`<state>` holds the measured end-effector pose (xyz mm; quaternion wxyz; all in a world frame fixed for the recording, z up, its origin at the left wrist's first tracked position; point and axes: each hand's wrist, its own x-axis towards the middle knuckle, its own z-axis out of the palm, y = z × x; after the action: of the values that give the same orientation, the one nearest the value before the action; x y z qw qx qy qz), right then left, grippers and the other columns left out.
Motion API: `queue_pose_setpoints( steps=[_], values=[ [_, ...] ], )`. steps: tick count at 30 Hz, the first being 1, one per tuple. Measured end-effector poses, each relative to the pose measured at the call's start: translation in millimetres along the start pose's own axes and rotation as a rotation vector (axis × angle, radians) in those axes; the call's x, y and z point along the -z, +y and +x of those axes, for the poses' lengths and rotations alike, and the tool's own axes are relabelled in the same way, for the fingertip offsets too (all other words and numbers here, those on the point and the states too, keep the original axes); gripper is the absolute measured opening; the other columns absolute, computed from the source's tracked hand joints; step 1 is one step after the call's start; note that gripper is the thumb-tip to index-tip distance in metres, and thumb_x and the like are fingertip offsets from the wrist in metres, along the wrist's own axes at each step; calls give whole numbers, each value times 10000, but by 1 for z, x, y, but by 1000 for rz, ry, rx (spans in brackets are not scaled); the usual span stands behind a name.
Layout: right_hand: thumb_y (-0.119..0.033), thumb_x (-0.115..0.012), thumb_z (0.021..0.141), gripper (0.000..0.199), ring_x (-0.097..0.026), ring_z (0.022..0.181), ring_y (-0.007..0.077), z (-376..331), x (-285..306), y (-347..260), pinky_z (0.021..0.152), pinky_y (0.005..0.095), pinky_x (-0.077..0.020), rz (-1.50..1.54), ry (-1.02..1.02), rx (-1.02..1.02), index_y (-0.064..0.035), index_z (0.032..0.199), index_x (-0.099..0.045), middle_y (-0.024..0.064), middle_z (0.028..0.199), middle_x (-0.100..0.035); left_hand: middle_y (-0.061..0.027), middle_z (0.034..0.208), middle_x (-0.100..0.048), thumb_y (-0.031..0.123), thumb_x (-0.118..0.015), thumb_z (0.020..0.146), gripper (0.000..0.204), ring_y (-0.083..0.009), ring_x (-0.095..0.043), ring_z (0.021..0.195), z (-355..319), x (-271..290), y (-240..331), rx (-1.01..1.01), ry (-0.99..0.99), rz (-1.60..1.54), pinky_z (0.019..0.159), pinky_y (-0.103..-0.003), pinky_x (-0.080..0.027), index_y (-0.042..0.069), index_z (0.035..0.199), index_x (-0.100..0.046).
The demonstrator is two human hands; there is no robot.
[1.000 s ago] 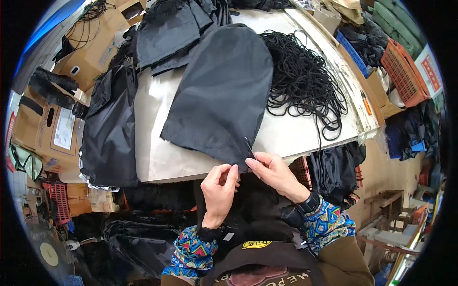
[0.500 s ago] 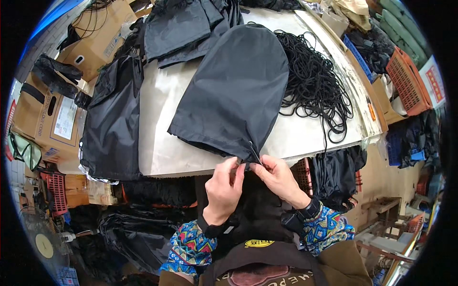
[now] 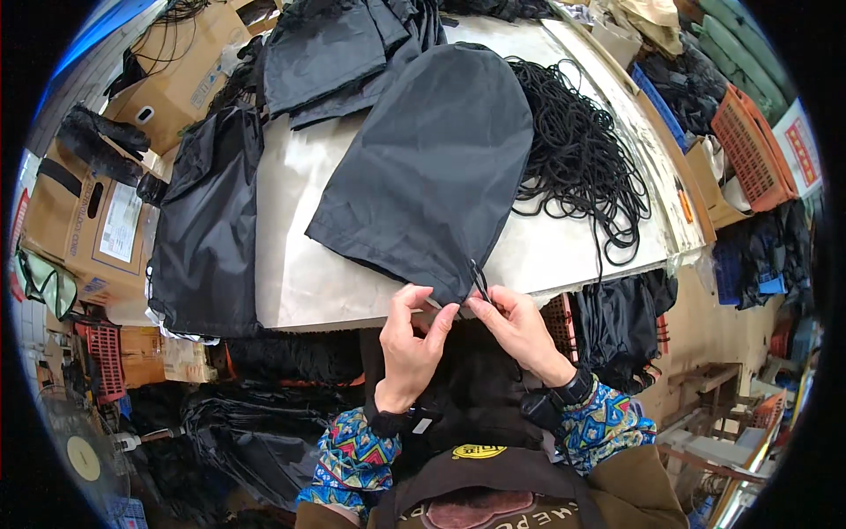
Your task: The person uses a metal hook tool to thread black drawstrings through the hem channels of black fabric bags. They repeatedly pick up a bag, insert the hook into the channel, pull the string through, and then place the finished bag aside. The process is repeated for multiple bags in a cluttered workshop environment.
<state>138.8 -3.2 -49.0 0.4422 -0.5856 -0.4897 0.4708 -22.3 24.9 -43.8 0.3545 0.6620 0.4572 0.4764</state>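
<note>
A black fabric bag (image 3: 423, 167) with a rounded far end lies on the pale tabletop, its near corner reaching over the front edge. My left hand (image 3: 411, 344) pinches that corner between thumb and fingers. Close beside it, my right hand (image 3: 518, 331) is closed on the same corner, fingertips together. A thin, shiny loop-like piece (image 3: 477, 275) stands out of the fabric just above my right fingertips, with something dark and cord-like by it. What else my fingertips hold is too small to make out. To the bag's right lies a tangled heap of black cord (image 3: 586, 159).
Folded black fabric pieces (image 3: 326, 57) lie at the table's far left; another black bag (image 3: 210, 229) drapes over its left side. Cardboard boxes (image 3: 84, 225) stand at left. An orange-handled tool (image 3: 684, 204) lies near the right edge. Black fabric (image 3: 621, 326) hangs below the front edge.
The gathered near corner of the bag has spread flatter, and the shiny piece has shifted slightly right. My left thumb and fingers have moved a little along the hem. Both hands stay at the corner.
</note>
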Motion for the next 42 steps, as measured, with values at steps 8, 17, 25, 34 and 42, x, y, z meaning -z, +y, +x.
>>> queue_pose_setpoints(
  steps=[8,17,25,34,42],
  values=[
    [-183,-566,945,202,-377,654,5,-2,-1,-1,540,195,-295,77,-12,-17,2,936,-647,-91,715,-483,-79,846,-636,112,-669,865,242,-117,-601,599,4,2,-6,532,-68,-669,503,-223,-442,16,1013,-504],
    [-186,-619,909,220,-410,642,37,-5,7,-8,538,229,-342,-118,106,-20,31,881,-639,-56,677,-505,-94,542,-573,146,-564,936,222,-154,-568,454,11,1,5,273,-97,-37,427,-288,-416,-46,827,-586],
    [-77,-544,884,141,-493,662,42,-2,2,1,563,239,-413,29,-15,87,33,942,-611,-25,745,-586,-134,654,-596,125,-667,855,169,-227,-595,538,13,-11,5,-21,-161,-30,490,-316,-444,-32,813,-623],
    [-119,-584,874,170,-481,733,42,-9,15,-19,643,212,-405,330,-84,-167,10,967,-644,-52,814,-590,-112,708,-631,94,-639,873,133,-168,-591,569,17,-1,10,285,-346,-274,483,-273,-459,-37,874,-666],
    [-119,-598,905,149,-447,563,50,-6,14,-21,487,237,-368,-79,36,230,24,940,-622,-54,693,-547,-105,800,-671,99,-600,900,168,-133,-625,654,18,-2,15,466,-398,-516,488,-219,-475,-52,899,-673]
  ],
)
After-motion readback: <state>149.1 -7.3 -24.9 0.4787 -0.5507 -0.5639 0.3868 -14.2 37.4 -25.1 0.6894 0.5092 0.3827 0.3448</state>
